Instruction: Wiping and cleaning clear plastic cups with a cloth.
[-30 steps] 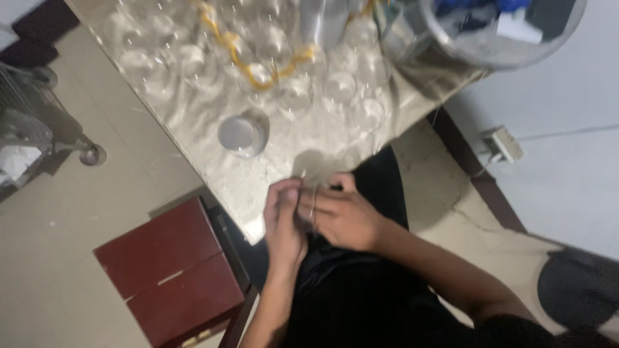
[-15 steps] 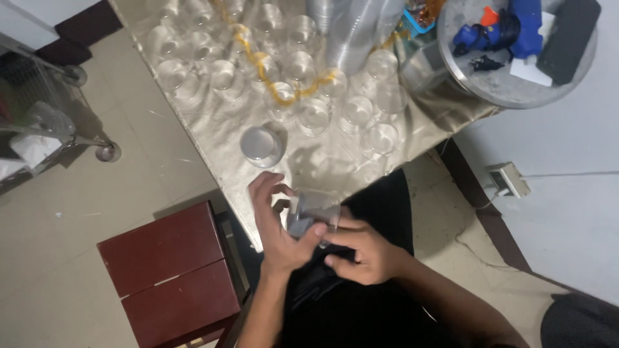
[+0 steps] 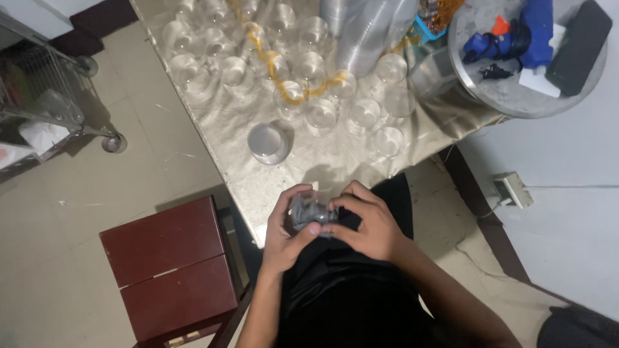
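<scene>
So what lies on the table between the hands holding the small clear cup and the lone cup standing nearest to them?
In the head view, only bare shiny tablecloth lies between the small clear plastic cup in both hands and the lone clear cup.

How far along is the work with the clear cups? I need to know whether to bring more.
Many clear cups already stand in rows on the shiny table cover, some with a yellow garland laid across them. One clear cup is in hand over the lap, the left hand and right hand both in a grip on it. A stack of clear cups remains unplaced.
</scene>
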